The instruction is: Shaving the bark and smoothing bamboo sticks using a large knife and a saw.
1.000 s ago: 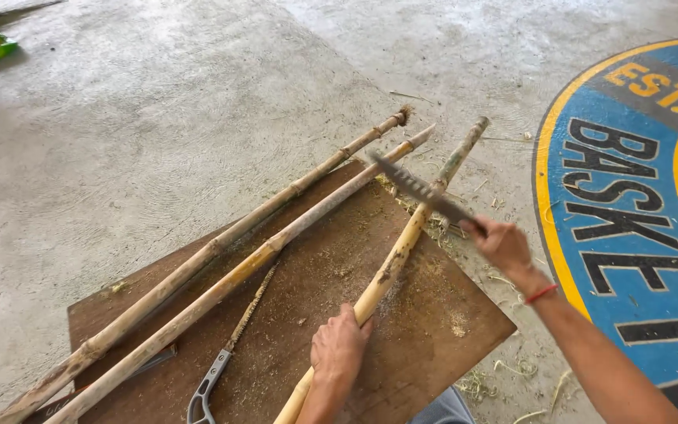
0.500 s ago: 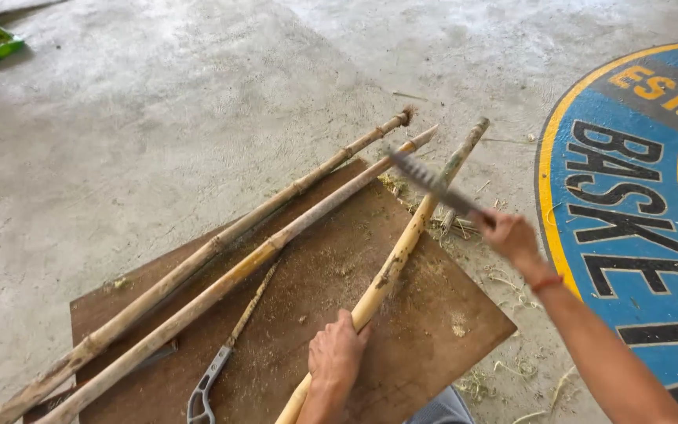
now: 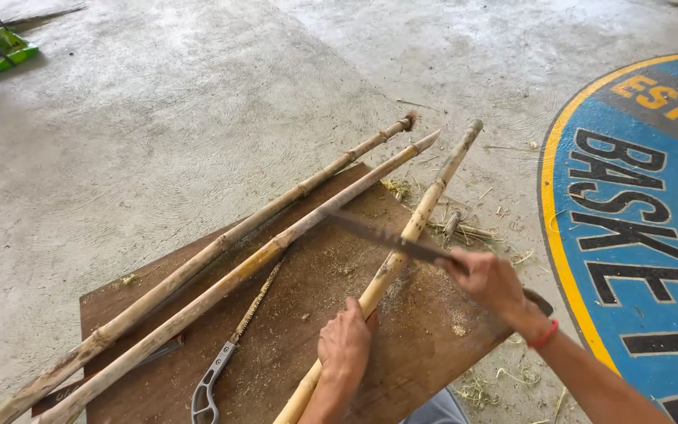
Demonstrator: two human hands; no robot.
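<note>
My left hand (image 3: 344,346) grips a bamboo pole (image 3: 424,210) that lies slanted on a brown board (image 3: 308,298). My right hand (image 3: 490,280) holds a long knife (image 3: 378,235) by its handle, with the blade laid across the pole just above my left hand and blurred by motion. Two more bamboo poles (image 3: 237,259) lie side by side to the left on the board. A small hand saw (image 3: 229,349) with a grey handle rests between them and the held pole.
The board lies on a concrete floor (image 3: 158,118). Bamboo shavings (image 3: 464,232) are scattered near the board's right edge. A blue, yellow and black painted emblem (image 3: 637,196) covers the floor at right. A green tool (image 3: 1,51) sits at far upper left.
My right hand brought the knife down from above the pole's upper part to lie across the pole near my left hand. My left hand kept its grip.
</note>
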